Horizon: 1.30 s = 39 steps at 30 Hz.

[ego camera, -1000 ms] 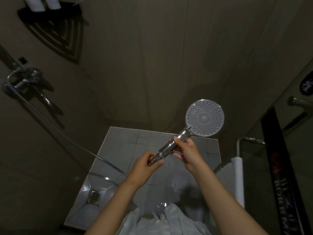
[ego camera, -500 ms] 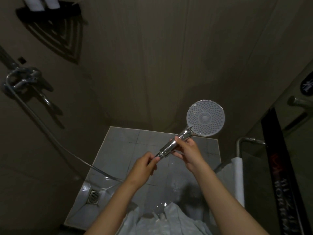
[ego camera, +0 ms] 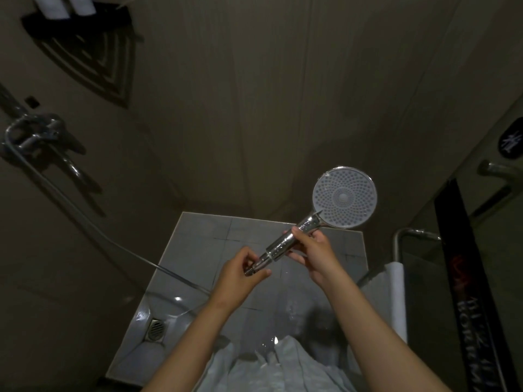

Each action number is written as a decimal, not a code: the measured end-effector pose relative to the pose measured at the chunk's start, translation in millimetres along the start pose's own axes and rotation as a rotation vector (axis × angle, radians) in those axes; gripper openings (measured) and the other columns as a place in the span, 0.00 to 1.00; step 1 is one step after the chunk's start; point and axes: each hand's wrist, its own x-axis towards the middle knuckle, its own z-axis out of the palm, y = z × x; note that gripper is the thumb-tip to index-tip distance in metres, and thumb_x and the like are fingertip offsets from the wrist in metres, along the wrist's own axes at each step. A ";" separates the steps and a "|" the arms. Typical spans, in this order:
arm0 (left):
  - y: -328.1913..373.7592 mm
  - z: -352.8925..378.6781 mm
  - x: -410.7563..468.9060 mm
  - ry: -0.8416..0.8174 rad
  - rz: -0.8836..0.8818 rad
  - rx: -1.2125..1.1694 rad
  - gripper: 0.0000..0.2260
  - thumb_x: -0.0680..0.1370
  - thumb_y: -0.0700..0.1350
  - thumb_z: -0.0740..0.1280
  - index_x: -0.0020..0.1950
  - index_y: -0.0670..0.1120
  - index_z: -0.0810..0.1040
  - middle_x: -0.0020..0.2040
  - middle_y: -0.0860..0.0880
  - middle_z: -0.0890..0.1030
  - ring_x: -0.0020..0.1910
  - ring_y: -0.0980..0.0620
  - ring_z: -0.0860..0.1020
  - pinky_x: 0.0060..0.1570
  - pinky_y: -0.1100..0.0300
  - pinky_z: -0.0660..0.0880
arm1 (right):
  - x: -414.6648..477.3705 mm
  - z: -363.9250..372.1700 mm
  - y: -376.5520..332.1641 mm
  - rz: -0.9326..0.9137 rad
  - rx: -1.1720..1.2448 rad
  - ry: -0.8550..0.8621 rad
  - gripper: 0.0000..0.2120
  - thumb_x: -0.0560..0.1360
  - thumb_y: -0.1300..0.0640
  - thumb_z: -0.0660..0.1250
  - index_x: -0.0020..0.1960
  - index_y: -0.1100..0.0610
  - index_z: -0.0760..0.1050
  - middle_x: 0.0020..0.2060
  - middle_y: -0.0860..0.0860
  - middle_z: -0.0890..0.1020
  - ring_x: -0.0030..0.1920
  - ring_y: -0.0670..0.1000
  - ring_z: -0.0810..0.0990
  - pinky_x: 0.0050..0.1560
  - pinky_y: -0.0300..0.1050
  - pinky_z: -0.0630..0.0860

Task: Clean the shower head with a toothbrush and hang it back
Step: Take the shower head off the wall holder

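The chrome shower head [ego camera: 344, 198] is held out over the shower floor, its round nozzle face turned up toward me. My right hand [ego camera: 317, 251] grips the middle of its handle. My left hand [ego camera: 240, 271] pinches the lower end of the handle, where the metal hose [ego camera: 85, 219] joins it. The hose runs left and up to the chrome wall tap [ego camera: 34, 134]. No toothbrush is in view.
A dark corner shelf [ego camera: 82, 32] with white bottles hangs at the upper left. A floor drain [ego camera: 155, 329] sits in the grey tiled floor. A white towel [ego camera: 394, 295] hangs on a chrome rail at the right, beside a glass door.
My left hand slid back a little along the hose, then returned to pinch the handle's lower end. The shower head stays almost still in my right hand.
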 end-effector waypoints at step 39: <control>6.7 -4.6 -5.6 -0.028 -0.059 -0.078 0.04 0.75 0.47 0.69 0.47 0.55 0.77 0.35 0.54 0.80 0.31 0.56 0.76 0.33 0.63 0.73 | 2.0 0.7 1.8 -0.003 0.005 0.018 0.01 0.77 0.61 0.66 0.48 0.57 0.73 0.41 0.53 0.83 0.37 0.46 0.84 0.35 0.41 0.81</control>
